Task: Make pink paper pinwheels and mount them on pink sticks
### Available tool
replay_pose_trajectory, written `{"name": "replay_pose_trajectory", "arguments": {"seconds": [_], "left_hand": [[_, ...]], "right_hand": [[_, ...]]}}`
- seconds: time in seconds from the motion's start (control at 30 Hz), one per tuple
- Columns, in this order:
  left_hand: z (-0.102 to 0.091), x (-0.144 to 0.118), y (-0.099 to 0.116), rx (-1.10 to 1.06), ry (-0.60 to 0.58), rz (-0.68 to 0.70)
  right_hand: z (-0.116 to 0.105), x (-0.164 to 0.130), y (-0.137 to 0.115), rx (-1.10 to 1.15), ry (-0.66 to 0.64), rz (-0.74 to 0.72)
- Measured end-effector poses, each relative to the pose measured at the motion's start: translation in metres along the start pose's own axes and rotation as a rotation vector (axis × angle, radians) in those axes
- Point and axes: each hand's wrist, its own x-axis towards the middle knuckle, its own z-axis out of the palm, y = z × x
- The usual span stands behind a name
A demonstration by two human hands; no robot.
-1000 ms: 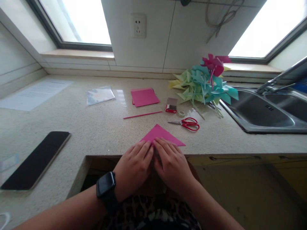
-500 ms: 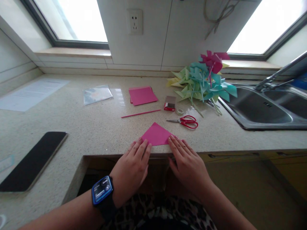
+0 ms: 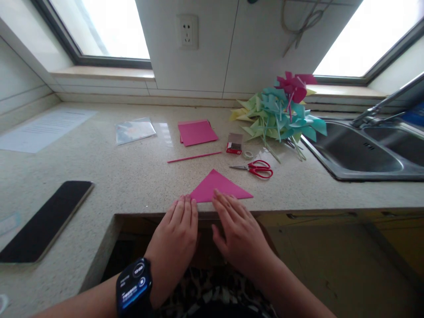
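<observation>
At the near edge of the speckled stone counter [image 3: 132, 172], a pink paper sheet folded into a flat triangle [image 3: 219, 187] lies with its long fold toward the person. The left hand [image 3: 175, 238] rests flat, fingers together and stretched out, their tips touching the triangle's left corner; it grips nothing. The right hand [image 3: 236, 232] also lies open with fingers spread, pressing on the lower middle of the paper along the fold, holding nothing closed in it. Judging by the shape, one diagonal fold looks made and is being flattened; no cuts show, and the thin pink stick [image 3: 194, 157] and red-handled scissors [image 3: 256, 168] lie untouched just beyond the paper. Farther back sit a stack of pink paper squares [image 3: 197, 132], a small red box [image 3: 235, 144] and a heap of finished green, blue and pink paper pinwheels [image 3: 280, 115] beside the steel sink [image 3: 361, 154]. A black phone [image 3: 44, 221] lies well to the left.
</observation>
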Motion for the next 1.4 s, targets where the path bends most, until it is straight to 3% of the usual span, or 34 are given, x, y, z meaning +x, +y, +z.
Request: {"name": "replay_pose_trajectory", "arguments": {"seconds": [0.1,0.33,0.53,0.8,1.17,1.4], "left_hand": [[0.002,-0.001,0.001,0.043,-0.023,0.016],[0.001,-0.001,0.002,-0.014,-0.039,0.012],[-0.002,-0.001,0.002,-0.025,-0.043,-0.003],[-0.001,-0.001,0.000,-0.012,-0.045,0.002],[-0.008,0.001,0.001,-0.024,-0.071,-0.028],[-0.005,-0.001,-0.001,-0.048,-0.056,-0.026]], "right_hand": [[0.013,0.005,-0.019,0.068,-0.009,-0.162],[0.032,0.004,-0.020,-0.014,0.067,-0.105],[0.025,0.001,-0.012,-0.082,0.074,-0.104],[0.016,-0.007,0.000,-0.165,0.080,0.015],[-0.008,-0.030,0.051,-0.352,0.089,0.171],[-0.009,-0.037,0.058,-0.372,0.109,0.176]]}}
